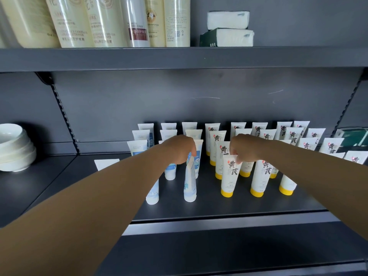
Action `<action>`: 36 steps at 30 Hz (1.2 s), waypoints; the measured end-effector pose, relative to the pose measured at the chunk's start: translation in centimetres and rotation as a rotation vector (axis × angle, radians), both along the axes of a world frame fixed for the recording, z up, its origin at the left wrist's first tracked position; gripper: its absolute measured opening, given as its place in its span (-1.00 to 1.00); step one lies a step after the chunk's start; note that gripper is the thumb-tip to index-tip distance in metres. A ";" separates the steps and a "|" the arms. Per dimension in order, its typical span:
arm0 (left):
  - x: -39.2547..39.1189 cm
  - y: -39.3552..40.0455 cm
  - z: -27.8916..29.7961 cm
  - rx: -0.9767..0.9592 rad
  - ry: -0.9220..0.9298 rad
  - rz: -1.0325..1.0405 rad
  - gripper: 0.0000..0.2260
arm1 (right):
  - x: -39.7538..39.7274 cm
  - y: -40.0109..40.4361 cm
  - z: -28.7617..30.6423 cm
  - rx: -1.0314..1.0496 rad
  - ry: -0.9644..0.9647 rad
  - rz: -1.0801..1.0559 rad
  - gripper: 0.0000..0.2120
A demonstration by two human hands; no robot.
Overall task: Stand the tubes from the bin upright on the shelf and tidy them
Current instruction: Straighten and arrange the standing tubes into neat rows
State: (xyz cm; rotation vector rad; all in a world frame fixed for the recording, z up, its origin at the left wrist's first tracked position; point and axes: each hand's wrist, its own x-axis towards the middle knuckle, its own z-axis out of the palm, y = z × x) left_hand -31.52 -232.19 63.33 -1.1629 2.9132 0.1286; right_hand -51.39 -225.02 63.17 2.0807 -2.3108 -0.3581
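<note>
Blue-and-white tube point(190, 180) at frame centre, cap down on the shelf point(199, 208), long axis near vertical, top leaning slightly right. Pinched at its crimped top by left hand point(180, 149) directly above. Yellow-capped tube point(229, 176) just right, upright, top edge gripped by right hand point(244, 149).
</note>
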 end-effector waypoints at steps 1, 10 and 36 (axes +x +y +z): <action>0.0 -0.1 -0.2 -0.032 0.008 -0.012 -0.62 | 0.1 0.0 0.0 -0.001 0.003 0.004 -0.94; -0.6 -0.9 -0.8 -0.067 0.027 -0.033 -0.75 | -0.2 0.0 0.0 -0.006 0.006 -0.002 -0.84; -1.2 -1.1 -0.9 0.094 0.155 0.068 -0.79 | -0.2 0.0 0.5 0.014 -0.015 -0.019 -0.74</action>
